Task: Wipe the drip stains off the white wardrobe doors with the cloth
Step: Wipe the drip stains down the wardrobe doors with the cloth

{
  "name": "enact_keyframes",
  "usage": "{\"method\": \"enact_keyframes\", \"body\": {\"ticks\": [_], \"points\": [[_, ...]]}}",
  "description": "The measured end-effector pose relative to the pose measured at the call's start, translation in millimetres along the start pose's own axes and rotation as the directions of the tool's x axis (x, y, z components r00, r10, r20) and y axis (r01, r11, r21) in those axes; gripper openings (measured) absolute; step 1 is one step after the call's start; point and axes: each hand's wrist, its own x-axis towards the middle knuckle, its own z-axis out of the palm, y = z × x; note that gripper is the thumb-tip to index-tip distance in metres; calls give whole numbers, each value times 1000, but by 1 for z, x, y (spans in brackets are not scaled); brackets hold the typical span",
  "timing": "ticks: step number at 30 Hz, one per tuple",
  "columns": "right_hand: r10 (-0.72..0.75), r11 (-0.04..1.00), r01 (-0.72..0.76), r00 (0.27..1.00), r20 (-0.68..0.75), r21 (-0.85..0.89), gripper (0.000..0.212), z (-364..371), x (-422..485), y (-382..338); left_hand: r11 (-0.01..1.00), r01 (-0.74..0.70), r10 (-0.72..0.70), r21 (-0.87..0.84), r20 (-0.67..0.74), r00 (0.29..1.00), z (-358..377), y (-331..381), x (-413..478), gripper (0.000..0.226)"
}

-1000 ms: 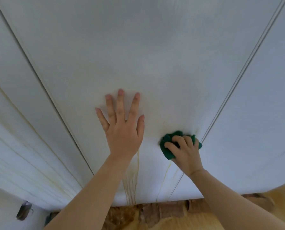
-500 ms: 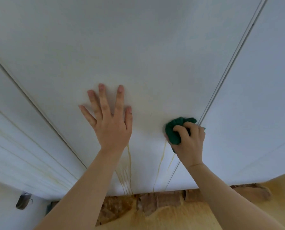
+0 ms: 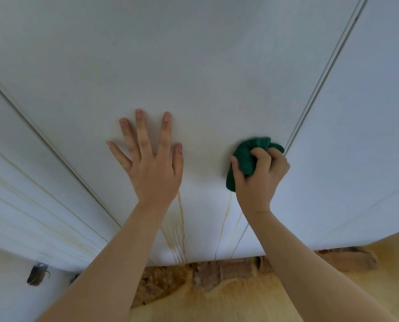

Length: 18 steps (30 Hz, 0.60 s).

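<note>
A door seam ran left of the left grip, which lay spread flat on the middle wardrobe door, with bare white panel above. Yellow drip stains streaked down below it. The right grip pinched a bunched green cloth against the door, just beside the right seam.

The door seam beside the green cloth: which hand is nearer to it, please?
Right. The right hand, gripping the cloth, is just beside the seam; the left hand presses flat farther left.

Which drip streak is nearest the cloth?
The long streak dropping from the green cloth's lower edge; the others cluster below the left hand or start lower.
</note>
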Motion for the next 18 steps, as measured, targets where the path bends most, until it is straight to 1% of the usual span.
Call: {"method": "enact_keyframes", "body": {"ticks": [2,3,4,6,7,8,9,11,13,14,15,16,17,18], "points": [[-28,999,26,995,-92,-19,33,5,19,-16,1000,-15,16,11,-7,1000,0,-1,-1,61],[-69,997,64,993,-96,-50,32,7,19,-16,1000,-13,13,11,-4,1000,0,-1,0,61],[-134,988,128,989,-63,-86,32,9,13,-11,1000,-2,2,8,0,1000,-1,1,0,60],[-267,946,279,959,95,-162,35,12,-16,7,1000,23,-23,1,15,1000,-3,4,1,57],[-282,932,314,942,180,-183,41,11,-31,12,1000,24,-24,3,23,999,-4,4,1,58],[-268,932,312,936,230,-184,48,11,-39,13,1000,16,-16,7,28,999,-4,4,0,58],[-242,943,283,944,224,-175,53,12,-38,7,1000,2,-2,9,32,999,-5,2,0,58],[-209,968,220,973,95,-122,51,17,-17,-22,1000,-28,28,6,37,999,-7,-3,0,56],[-197,979,193,979,-49,-72,41,24,12,-52,999,-51,50,9,30,998,-9,-8,-1,59],[-208,977,202,974,-93,-70,35,28,18,-59,998,-61,61,6,32,998,-11,-10,-1,62],[-243,968,234,965,-98,-95,30,30,15,-57,997,-73,73,-4,41,997,-11,-11,-2,65],[-296,949,287,954,-52,-130,27,31,2,-49,997,-81,82,-15,47,996,-12,-13,-3,67],[-346,922,349,937,47,-168,29,29,-16,-36,996,-86,87,-19,53,995,-13,-16,-3,68],[-354,901,388,916,191,-194,37,25,-37,-20,996,-81,82,-28,64,995,-15,-19,-4,67]]}}
